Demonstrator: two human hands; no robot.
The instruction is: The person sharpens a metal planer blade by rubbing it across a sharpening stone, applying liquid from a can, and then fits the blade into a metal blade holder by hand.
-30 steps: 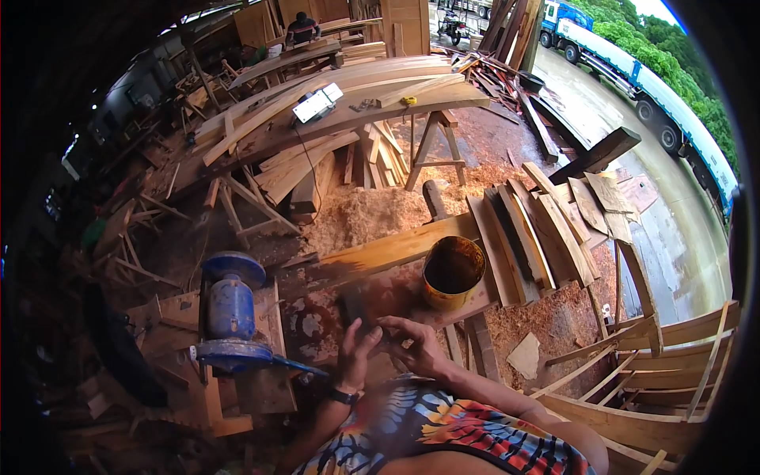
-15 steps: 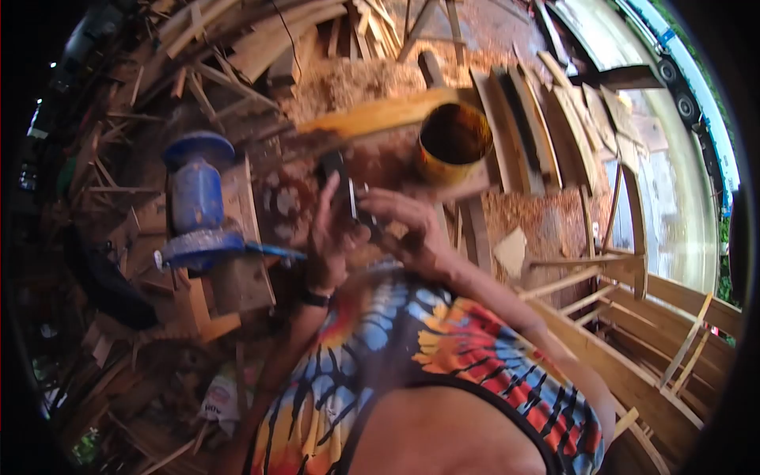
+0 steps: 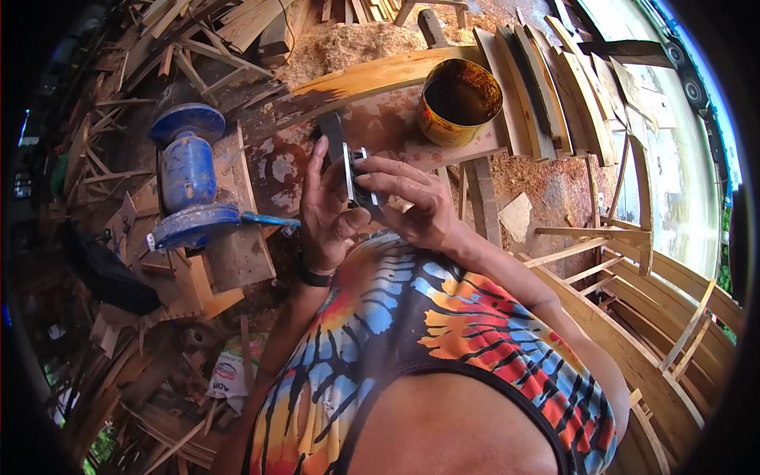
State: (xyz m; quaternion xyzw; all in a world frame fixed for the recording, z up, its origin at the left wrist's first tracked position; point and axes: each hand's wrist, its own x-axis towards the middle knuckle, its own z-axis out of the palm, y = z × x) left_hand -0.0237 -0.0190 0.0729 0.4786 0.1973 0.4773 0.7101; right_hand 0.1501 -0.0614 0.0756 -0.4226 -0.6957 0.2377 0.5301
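Note:
Between my hands is a dark, long metal hand plane [image 3: 334,141] with bright side edges, pointing away from me at a tilt. My left hand [image 3: 323,210] supports it from the left side, fingers stretched along it and thumb across its near end. My right hand [image 3: 416,198] has curled fingers gripping the plane's middle from the right, between and over the bright edges. My fingers hide much of its near part. Beyond it lies a stained work board [image 3: 380,127]. A yellow can [image 3: 450,131] with dark brown liquid stands on the board, right of the plane.
A blue bench grinder [image 3: 188,170] stands to the left, with a blue handle [image 3: 271,219] jutting toward my left wrist. Leaning boards [image 3: 546,95] are beyond the can. A wooden frame [image 3: 617,340] lies at right. Sawdust [image 3: 348,51] and scrap wood cover the floor.
The view has tipped slightly, so the bench, can and grinder sit higher in it. Both hands remain on the hand plane, with little change in grip.

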